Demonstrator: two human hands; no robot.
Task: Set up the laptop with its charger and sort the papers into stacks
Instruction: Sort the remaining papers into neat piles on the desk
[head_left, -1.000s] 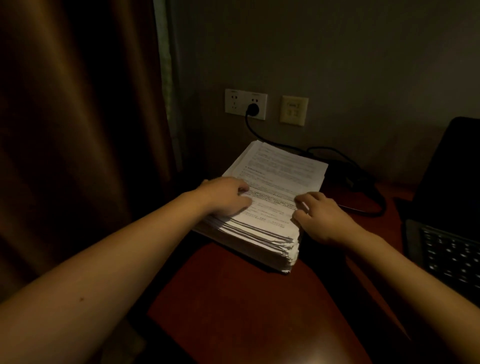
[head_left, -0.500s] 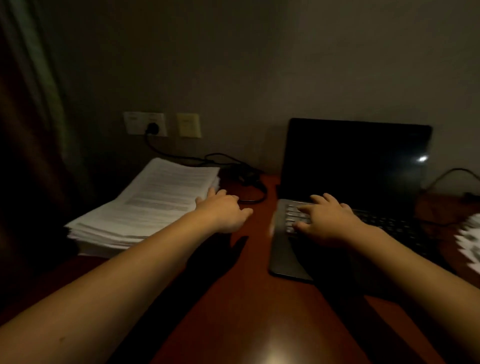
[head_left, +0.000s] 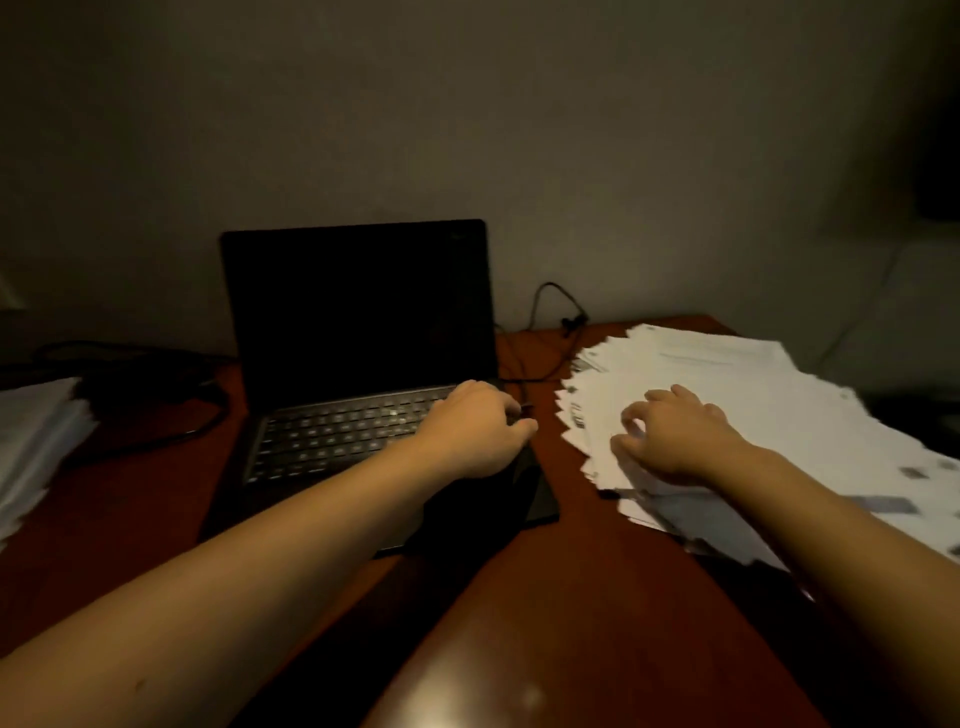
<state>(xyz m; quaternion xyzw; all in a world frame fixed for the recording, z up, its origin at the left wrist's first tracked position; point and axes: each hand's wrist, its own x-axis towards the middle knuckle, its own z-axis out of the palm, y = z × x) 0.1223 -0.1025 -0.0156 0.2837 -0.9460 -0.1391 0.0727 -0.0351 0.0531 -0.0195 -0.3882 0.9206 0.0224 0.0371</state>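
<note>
Laptop: one, dark-cased, lid open, screen unlit, standing left of centre on the red-brown desk with its back near the wall, probably so that it sits within reach of its lead. Charger cable: thin, black, rising in a loop behind the laptop's right rear corner and coming down along that side; whether its plug is seated in the laptop cannot be told in this dim light. Second black cable: lying in a loose curve on the desk to the left of the laptop. Loose papers: a broad white heap on the right of the desk, just beside the laptop, the sheets fanned with their corners stepping out toward it; by this lie, not yet sorted. Squared stack: white sheets with edges roughly aligned, at the far left edge of the view, well apart from the heap; seemingly the sorted lot, kept on the other side of the laptop so the two do not mix. Left hand: over the right end of the keyboard, fingers curled downward, thumb out toward the desk; fingertips hidden, so grip or contact cannot be told. Right hand: on top of the loose papers, fingers bent and spread, tips on the uppermost sheet, nothing visibly pinched; placed, it seems, to draw off the next sheet.
</note>
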